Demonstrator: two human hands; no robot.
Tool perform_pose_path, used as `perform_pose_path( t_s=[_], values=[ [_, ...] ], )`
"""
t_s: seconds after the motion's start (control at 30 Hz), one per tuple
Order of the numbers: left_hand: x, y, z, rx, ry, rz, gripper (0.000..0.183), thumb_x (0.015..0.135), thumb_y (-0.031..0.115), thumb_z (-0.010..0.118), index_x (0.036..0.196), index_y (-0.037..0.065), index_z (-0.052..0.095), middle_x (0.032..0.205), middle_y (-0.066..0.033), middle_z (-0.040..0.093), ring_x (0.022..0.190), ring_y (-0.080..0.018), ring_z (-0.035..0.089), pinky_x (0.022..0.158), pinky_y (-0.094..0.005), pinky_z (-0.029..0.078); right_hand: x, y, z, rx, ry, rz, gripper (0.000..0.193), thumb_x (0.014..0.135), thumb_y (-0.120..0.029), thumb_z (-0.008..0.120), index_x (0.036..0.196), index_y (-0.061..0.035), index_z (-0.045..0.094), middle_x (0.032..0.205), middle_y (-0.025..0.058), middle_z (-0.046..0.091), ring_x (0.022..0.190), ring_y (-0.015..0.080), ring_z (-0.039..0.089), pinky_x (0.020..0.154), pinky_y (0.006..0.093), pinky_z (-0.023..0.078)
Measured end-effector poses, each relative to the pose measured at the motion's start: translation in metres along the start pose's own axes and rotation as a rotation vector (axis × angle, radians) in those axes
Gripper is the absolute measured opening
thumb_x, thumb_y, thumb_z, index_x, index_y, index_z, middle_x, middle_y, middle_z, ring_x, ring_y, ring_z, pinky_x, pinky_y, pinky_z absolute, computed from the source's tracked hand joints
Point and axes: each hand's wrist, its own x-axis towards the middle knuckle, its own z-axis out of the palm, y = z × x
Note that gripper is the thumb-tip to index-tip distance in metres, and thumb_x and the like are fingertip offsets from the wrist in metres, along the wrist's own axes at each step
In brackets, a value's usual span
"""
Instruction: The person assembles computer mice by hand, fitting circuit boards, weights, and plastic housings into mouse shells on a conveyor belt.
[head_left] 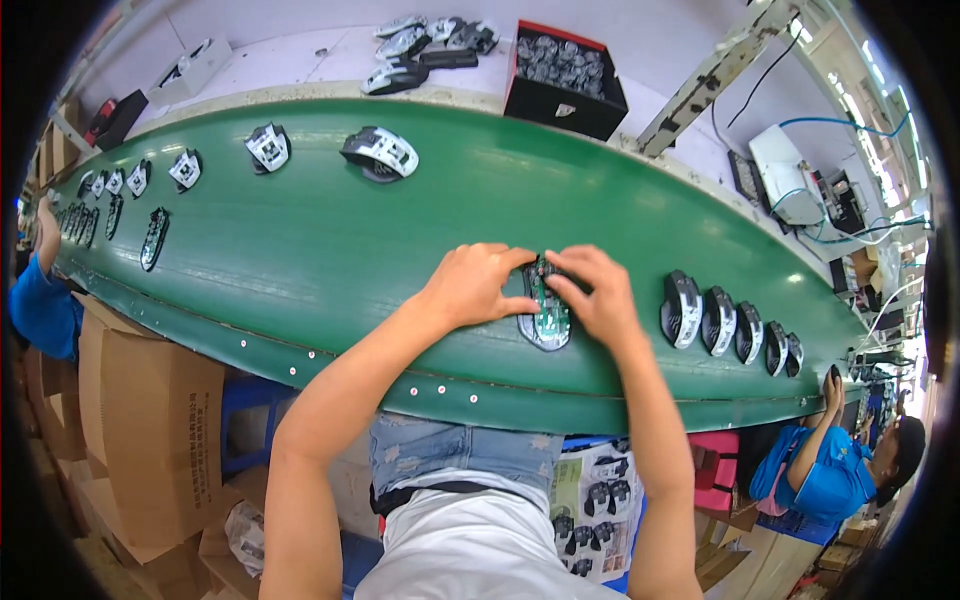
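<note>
Fingers (515,257) bent, L hand (468,285) + R hand (606,298) flanking PCB (549,318).

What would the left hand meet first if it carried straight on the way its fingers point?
The oval mouse base with a green circuit board, right at the left hand's fingertips; beyond it, probably the right hand, though depth is hard to judge.

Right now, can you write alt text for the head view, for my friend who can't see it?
A person's left hand and right hand touch a small unit with a green circuit board on a green belt. Mouse-shaped parts lie to either side, and people in blue are near both ends.
</note>
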Motion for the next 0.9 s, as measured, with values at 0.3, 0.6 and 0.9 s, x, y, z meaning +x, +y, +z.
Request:
perform_pose_path(
  t_s=[0.3, 0.6, 0.9],
  values=[
    [-0.003, -0.004, -0.007, 0.090, 0.026, -0.059, 0.044, 0.074, 0.037, 0.083, 0.101, 0.006, 0.068, 0.095, -0.0154, 0.071, 0.087, -0.0366, 0.070, 0.075, -0.0468, 0.057, 0.053, -0.043, 0.008, 0.036, 0.214, -0.033, 0.033, 0.084, -0.009, 0.068, 0.117, -0.0057, 0.066, 0.121, 0.0145, 0.063, 0.107, 0.0309, 0.063, 0.084, 0.0386, 0.052],
    [0.006, -0.056, -0.025, 0.091, 0.234, -0.342, 0.024, 0.082, 0.028, 0.071, 0.082, 0.004, 0.067, 0.086, -0.0196, 0.071, 0.078, -0.0406, 0.068, 0.069, -0.0521, 0.054, 0.235, -0.074, 0.136, -0.237, -0.211, -0.119, 0.071, 0.078, -0.040, 0.079, 0.137, -0.0099, 0.054, 0.126, 0.0225, 0.060, 0.116, 0.0423, 0.058, 0.100, 0.0467, 0.048],
    [0.001, -0.055, -0.016, 0.011, 0.322, -0.212, 0.017, 0.081, 0.020, 0.068, 0.081, 0.003, 0.068, 0.080, -0.0189, 0.070, 0.074, -0.0398, 0.068, 0.070, -0.0496, 0.056, 0.240, -0.062, 0.130, 0.702, -0.300, 0.134, 0.063, 0.084, -0.031, 0.078, 0.142, -0.0150, 0.057, 0.132, 0.0111, 0.062, 0.120, 0.0217, 0.057, 0.102, 0.0362, 0.045]
  ],
)
